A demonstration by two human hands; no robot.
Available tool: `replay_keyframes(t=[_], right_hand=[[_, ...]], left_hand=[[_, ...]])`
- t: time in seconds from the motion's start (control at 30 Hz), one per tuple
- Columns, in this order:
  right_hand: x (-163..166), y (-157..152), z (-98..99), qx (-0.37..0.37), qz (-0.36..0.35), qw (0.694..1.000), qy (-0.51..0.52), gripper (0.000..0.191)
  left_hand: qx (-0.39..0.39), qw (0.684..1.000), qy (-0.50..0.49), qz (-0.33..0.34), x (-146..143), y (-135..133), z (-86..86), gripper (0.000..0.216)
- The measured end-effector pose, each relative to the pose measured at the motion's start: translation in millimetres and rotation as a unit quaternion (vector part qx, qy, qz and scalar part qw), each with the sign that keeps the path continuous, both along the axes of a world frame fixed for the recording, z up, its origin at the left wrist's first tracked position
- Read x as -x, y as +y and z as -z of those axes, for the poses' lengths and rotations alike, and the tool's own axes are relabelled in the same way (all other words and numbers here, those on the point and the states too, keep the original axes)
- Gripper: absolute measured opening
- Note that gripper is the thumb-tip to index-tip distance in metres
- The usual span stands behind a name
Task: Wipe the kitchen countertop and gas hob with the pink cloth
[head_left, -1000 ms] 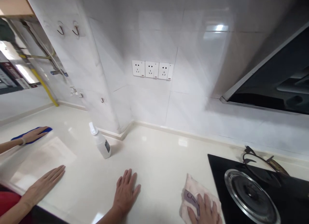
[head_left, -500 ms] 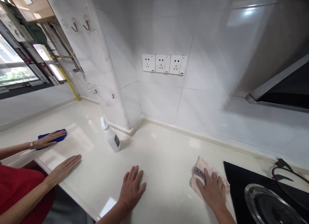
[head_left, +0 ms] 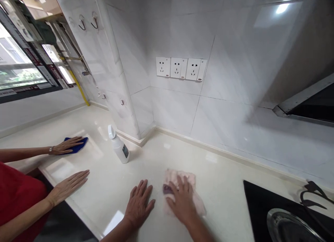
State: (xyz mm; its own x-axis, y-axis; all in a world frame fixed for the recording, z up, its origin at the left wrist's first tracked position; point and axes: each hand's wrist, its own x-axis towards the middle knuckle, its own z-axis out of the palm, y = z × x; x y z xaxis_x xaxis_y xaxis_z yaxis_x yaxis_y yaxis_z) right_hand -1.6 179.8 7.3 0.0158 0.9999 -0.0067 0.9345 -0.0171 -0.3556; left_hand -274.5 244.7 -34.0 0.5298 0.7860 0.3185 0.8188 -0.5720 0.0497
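Note:
My right hand (head_left: 184, 202) holds a pale pink cloth (head_left: 194, 181) down against the cream countertop (head_left: 219, 210), fingers spread over its top. A purple patch shows on the cloth's left side, by the fingertips. To the left of the cloth, my left hand (head_left: 138, 203) lies flat on the countertop with its fingers stretched out and nothing in it. A white spray bottle (head_left: 120, 149) stands upright further back, beyond my left hand and apart from it.
At the left, a person in red presses a blue cloth (head_left: 82, 144) on the counter; their other hand (head_left: 69, 187) rests flat nearby. A black hob (head_left: 254, 203) and a dark cable (head_left: 311, 196) lie at the right. Sockets (head_left: 181, 68) are on the tiled wall.
My right hand has swept the pink cloth left, from beside the hob to near my left hand. The other person's blue cloth has moved right. My left hand stays nearly in place.

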Motion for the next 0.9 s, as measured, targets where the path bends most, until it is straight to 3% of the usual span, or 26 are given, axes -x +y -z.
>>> replay_keyframes(t=[0.1,0.17,0.33,0.47,0.6,0.8,0.9], right_hand=[[13,-11,2.8,0.001,-0.098,0.994,0.045,0.067],[-5,-5,4.4,0.010,-0.092,0.995,0.043,0.064],[-106,29,7.7,0.007,0.149,0.986,-0.079,0.060],[-174,20,5.4,0.003,0.265,0.958,-0.106,0.065],[-188,-39,17.3,-0.021,0.301,0.946,-0.123,0.065],[-163,-166,73.3,-0.142,0.243,0.955,-0.097,0.056],[-165,-200,76.5,-0.149,0.248,0.956,-0.052,0.053]], left_hand=[[-0.004,1.000,0.004,0.000,-1,0,-1.4,0.052],[0.003,1.000,0.008,-0.001,-1,-1,-3.8,0.052],[0.023,1.000,0.007,-0.006,-3,-3,-10.2,0.052],[0.040,0.999,0.002,-0.009,-3,-2,-12.0,0.052],[0.049,0.999,-0.003,-0.013,-3,-1,-12.2,0.052],[0.057,0.998,-0.001,-0.011,-4,0,-10.7,0.053],[0.051,0.999,-0.003,-0.014,-4,1,-9.2,0.053]])
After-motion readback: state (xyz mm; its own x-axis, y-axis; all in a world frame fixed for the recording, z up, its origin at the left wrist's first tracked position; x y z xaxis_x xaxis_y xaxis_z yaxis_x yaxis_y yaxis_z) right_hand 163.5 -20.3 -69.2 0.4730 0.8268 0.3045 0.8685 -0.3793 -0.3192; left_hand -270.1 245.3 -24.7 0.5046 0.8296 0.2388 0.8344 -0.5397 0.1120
